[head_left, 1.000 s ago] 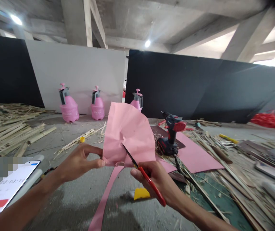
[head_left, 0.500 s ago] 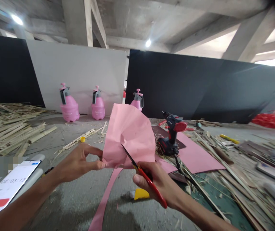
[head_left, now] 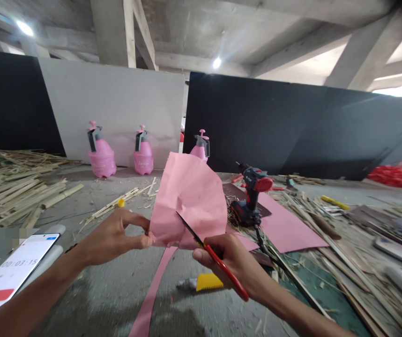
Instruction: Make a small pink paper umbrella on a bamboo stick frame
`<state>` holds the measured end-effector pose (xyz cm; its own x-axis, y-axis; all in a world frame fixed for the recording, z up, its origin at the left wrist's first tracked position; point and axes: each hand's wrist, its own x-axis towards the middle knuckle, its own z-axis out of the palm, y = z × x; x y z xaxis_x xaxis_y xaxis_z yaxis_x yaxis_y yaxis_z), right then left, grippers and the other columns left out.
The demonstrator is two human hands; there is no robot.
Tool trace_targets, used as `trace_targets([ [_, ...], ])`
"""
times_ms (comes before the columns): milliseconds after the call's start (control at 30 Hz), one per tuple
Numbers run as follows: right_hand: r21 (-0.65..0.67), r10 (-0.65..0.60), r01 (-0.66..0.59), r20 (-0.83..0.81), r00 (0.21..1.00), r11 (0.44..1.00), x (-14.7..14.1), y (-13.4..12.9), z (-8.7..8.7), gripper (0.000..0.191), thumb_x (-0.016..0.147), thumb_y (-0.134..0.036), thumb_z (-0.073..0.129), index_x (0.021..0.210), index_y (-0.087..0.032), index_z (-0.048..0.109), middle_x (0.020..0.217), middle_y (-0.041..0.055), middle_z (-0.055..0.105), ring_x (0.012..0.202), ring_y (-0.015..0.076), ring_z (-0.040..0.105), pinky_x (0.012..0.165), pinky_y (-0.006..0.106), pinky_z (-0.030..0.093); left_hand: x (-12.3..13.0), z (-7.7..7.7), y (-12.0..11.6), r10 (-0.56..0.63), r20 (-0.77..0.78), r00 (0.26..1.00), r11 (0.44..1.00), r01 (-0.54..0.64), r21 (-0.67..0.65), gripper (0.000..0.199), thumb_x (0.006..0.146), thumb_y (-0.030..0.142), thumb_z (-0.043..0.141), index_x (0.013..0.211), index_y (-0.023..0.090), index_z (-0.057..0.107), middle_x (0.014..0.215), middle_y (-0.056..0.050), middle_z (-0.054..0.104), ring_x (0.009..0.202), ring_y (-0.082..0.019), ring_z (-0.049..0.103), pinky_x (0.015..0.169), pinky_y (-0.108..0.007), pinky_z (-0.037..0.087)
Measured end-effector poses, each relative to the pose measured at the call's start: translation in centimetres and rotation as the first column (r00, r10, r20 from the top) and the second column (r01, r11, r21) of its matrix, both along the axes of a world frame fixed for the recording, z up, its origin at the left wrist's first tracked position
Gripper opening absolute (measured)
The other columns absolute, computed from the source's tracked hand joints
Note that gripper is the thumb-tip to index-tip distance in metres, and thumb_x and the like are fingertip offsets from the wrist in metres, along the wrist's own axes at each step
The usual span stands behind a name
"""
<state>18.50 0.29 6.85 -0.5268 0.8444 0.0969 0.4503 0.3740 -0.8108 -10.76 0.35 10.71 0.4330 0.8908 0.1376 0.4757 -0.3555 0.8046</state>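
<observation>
A creased sheet of pink paper (head_left: 194,196) stands raised in front of me, its upper right edge cut round. My left hand (head_left: 118,236) pinches its lower left corner between thumb and fingers. My right hand (head_left: 227,257) is closed around the red handles of a pair of scissors (head_left: 224,271). Their dark blades point up and left across the sheet's lower part; whether paper lies between them I cannot tell. From the sheet's lower edge a narrow pink strip (head_left: 153,290) hangs toward me. Below the scissors lies a yellow-handled tool (head_left: 206,282), its grey end to the left.
A cordless drill (head_left: 252,192) stands right of the sheet, beside more pink paper (head_left: 288,229). Bamboo strips (head_left: 21,192) are heaped at left, with others at right. Pink spray bottles (head_left: 102,157) line the back panels. A phone (head_left: 14,271) showing a timer lies at lower left.
My right hand and the scissors have shifted slightly right, uncovering more of the yellow-handled tool. The paper has tilted a little; my left hand keeps its pinch.
</observation>
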Motion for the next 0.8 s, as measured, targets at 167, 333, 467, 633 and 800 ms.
trace_targets([
  [167, -0.057, 0.006, -0.009, -0.046, 0.999, 0.998, -0.3, -0.3, 0.2, 0.056, 0.091, -0.058, 0.062, 0.060, -0.020, 0.036, 0.059, -0.0064, 0.026, 0.055, 0.0089, 0.022, 0.048, 0.026, 0.013, 0.1, 0.1, 0.1, 0.003, -0.002, 1.000, 1.000, -0.003, -0.027, 0.018, 0.079, 0.037, 0.071, 0.086, 0.025, 0.083, 0.079, 0.001, 0.077, 0.081, -0.022, 0.068, 0.081, -0.029, 0.048],
  [333, -0.015, 0.054, -0.055, -0.056, 0.997, 0.998, -0.2, -0.7, 1.0, 0.054, 0.085, -0.062, 0.067, 0.066, -0.019, 0.041, 0.063, -0.0067, 0.031, 0.058, 0.0090, 0.024, 0.048, 0.025, 0.016, -0.1, 0.3, 0.0, -0.032, 0.018, 0.999, 0.999, 0.032, -0.019, 0.022, 0.081, 0.035, 0.072, 0.097, 0.026, 0.083, 0.087, -0.001, 0.080, 0.085, -0.023, 0.070, 0.082, -0.030, 0.050],
  [467, 0.014, 0.094, -0.094, -0.054, 0.994, 0.995, -0.1, -0.9, 1.3, 0.052, 0.084, -0.062, 0.069, 0.070, -0.019, 0.044, 0.064, -0.0067, 0.033, 0.058, 0.0090, 0.026, 0.048, 0.025, 0.016, -0.2, 0.4, -0.2, -0.067, 0.010, 0.998, 0.998, 0.068, -0.014, 0.024, 0.083, 0.036, 0.072, 0.102, 0.025, 0.083, 0.092, -0.002, 0.081, 0.090, -0.025, 0.072, 0.081, -0.030, 0.052],
  [633, 0.003, 0.076, -0.076, -0.021, 0.997, 0.997, -0.1, -1.0, 1.4, 0.051, 0.087, -0.063, 0.066, 0.071, -0.019, 0.045, 0.065, -0.0064, 0.033, 0.059, 0.0094, 0.026, 0.049, 0.025, 0.017, -0.2, 0.5, -0.3, -0.060, 0.005, 0.998, 0.998, 0.060, -0.013, 0.023, 0.082, 0.035, 0.072, 0.099, 0.025, 0.083, 0.090, -0.002, 0.080, 0.091, -0.025, 0.071, 0.083, -0.030, 0.051],
  [800, 0.004, 0.018, -0.018, 0.013, 1.000, 1.000, -0.3, -0.7, 1.0, 0.057, 0.090, -0.063, 0.061, 0.062, -0.020, 0.038, 0.061, -0.0065, 0.028, 0.056, 0.0092, 0.022, 0.048, 0.026, 0.014, -0.4, 0.6, -0.3, -0.049, -0.005, 0.999, 0.999, 0.049, 0.001, 0.021, 0.081, 0.033, 0.072, 0.097, 0.025, 0.083, 0.089, 0.000, 0.080, 0.087, -0.022, 0.071, 0.083, -0.029, 0.049],
])
